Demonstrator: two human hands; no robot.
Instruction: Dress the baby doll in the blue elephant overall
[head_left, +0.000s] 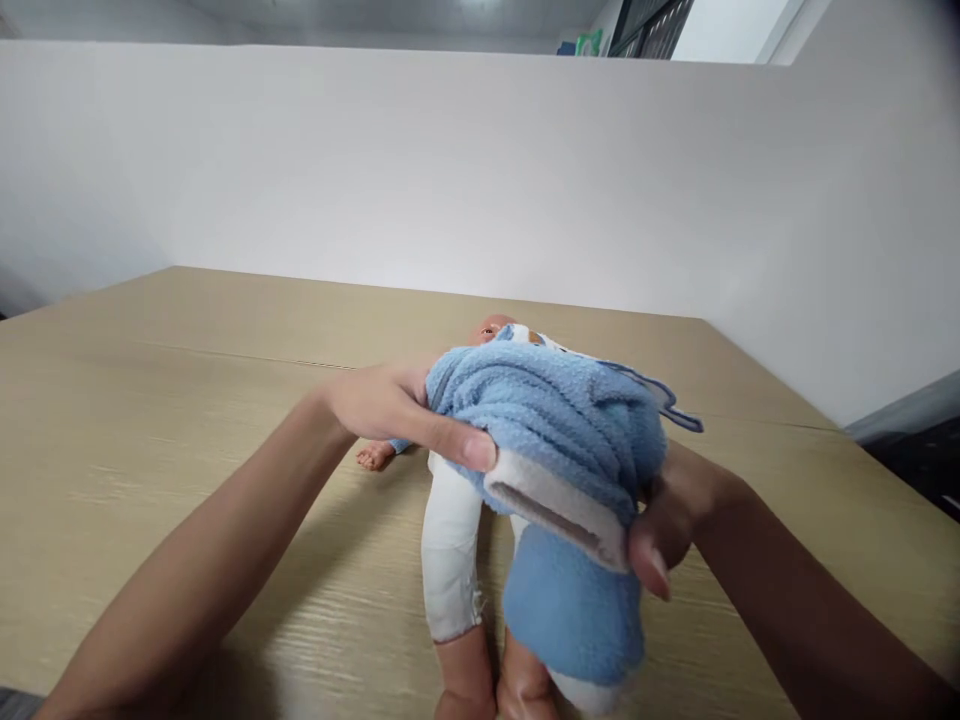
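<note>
Garment (547, 400), blue and fluffy, is held up by both hands above the body and legs of the doll (452, 560), which lies on the worktop (225, 390) with its head (495, 326) at the far side and its bare lower legs toward the camera. I judge that the step in hand is to gather the cloth and to arrange its white cuff (559, 495), and the next move probably calls for keeping this cuff spread while it is brought in line with one leg, because both lower legs lie outside the cloth. Grip of the left hand (397, 405) is closed on the cloth, with the thumb on top, just beside the left end of the cuff; grip of the right hand (671, 515) is closed at the other end, its fingers mostly hidden. The mouth of the cuff faces the camera and a little downward, and its long axis slopes from upper left to lower right. The long axis of the whole piece is not easy to tell, since the upper part is bunched, but the lower part (577, 600) hangs toward the camera, its white end lowest, while the cord (684, 420) points to the right
</note>
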